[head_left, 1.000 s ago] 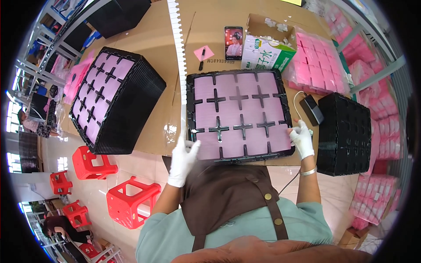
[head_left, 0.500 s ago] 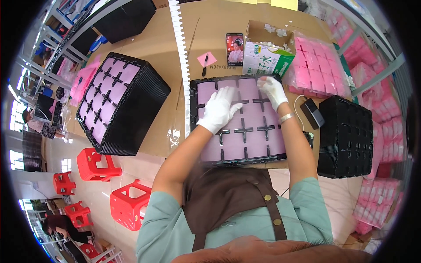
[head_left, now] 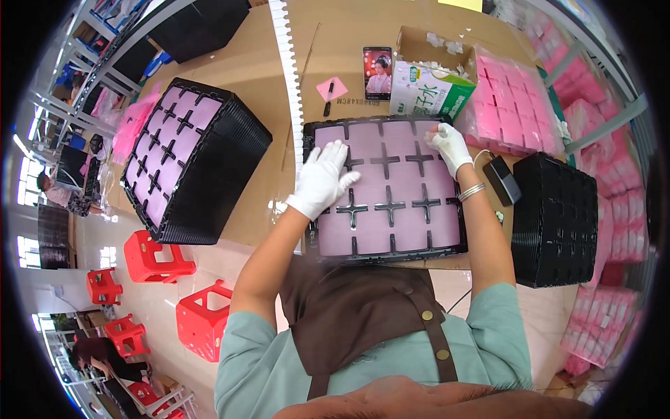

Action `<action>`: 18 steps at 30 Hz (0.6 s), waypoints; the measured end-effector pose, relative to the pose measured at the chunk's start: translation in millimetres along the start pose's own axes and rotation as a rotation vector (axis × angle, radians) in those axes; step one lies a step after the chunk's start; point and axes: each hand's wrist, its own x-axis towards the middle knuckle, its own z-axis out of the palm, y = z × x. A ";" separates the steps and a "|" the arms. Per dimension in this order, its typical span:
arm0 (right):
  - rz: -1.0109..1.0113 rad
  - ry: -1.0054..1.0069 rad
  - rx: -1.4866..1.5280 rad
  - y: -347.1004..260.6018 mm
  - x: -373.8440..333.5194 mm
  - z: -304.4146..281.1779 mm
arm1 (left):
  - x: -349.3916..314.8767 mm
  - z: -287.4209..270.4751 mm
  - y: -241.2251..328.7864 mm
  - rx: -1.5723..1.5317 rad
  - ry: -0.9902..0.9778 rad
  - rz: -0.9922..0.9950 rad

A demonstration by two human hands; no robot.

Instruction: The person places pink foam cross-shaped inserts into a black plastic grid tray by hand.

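Observation:
A black plastic tray [head_left: 391, 260] lies before me, lined with pale purple pieces [head_left: 370, 234] between raised black crosses. My left hand [head_left: 321, 180], in a white glove, rests flat on the tray's left part, fingers stretched out and thumb apart. At the tray's upper right corner is my right hand [head_left: 451, 145], also gloved, with a bracelet at the wrist. Its fingers are curled together, and bare fingertips show at the thumb side. What they pinch, if anything, is too small to make out.
On the left stands a tall stack of black trays [head_left: 216, 167] with purple pieces on top. Black trays [head_left: 555, 220], a dark charger-like box [head_left: 502, 180], bagged pink pieces [head_left: 509, 105], a carton with scraps [head_left: 433, 87], a phone [head_left: 377, 73] and a pen [head_left: 328, 99] surround the right and far side.
My left hand has slid left across the tray toward its left edge. The right hand has shifted slightly right and down, staying near the upper right corner.

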 end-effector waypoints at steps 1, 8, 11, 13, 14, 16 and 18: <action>0.004 0.005 0.036 -2.6 -1.5 -0.2 | 1.7 -7.3 -1.4 -0.013 -0.027 -0.038; -0.178 0.186 -0.473 -16.9 -13.8 0.9 | 4.8 -27.7 -0.1 0.078 -0.035 -0.079; -0.103 -0.046 -0.112 -8.4 -40.6 -8.1 | -24.4 -33.8 18.9 -0.095 -0.063 -0.019; -0.425 -0.097 -0.595 -17.5 -81.1 -3.2 | -42.5 -36.4 23.5 -0.050 -0.072 0.008; -0.613 -0.143 -0.848 -13.0 -95.3 -7.1 | -50.0 -39.5 24.5 0.002 -0.074 0.043; -0.696 -0.196 -0.966 -23.4 -121.9 -11.5 | -60.7 -45.0 19.2 -0.029 -0.116 0.044; -0.681 -0.253 -1.055 -33.0 -140.8 -20.2 | -69.1 -46.3 14.4 -0.046 -0.105 0.116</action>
